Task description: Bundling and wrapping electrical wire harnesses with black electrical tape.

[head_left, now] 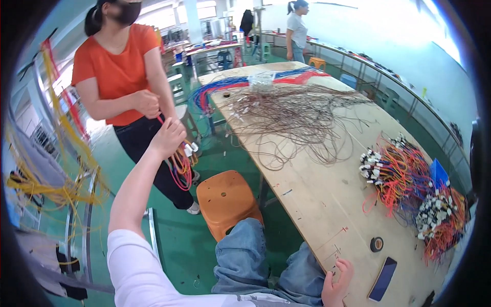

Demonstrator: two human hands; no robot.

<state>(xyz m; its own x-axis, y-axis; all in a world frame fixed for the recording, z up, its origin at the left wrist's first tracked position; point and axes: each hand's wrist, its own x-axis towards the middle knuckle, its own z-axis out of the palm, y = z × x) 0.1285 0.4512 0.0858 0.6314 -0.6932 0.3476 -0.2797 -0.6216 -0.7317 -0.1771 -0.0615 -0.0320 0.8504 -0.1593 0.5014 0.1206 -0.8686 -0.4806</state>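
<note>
My left hand (170, 137), its arm stretched out, is closed around a bundle of wires (181, 169) in pink, orange and yellow with white connectors. The bundle hangs in loops below my fingers. Just above my hand are the hands (147, 104) of a person in an orange shirt, and a pinkish strand shows between us; whether they also grip it I cannot tell. My right hand (338, 284) rests at the near edge of the wooden table (307, 204), fingers apart and holding nothing. Close to it lie a phone (382, 279) and a dark tape roll (376, 244).
Bundled wires with white connectors (399, 171) pile up on the table's right side, beside a blue bin (439, 174). Loose brown wires (307, 117) spread farther back. An orange stool (225, 197) stands before my knees. Yellow strands (56, 189) hang from a rack at left.
</note>
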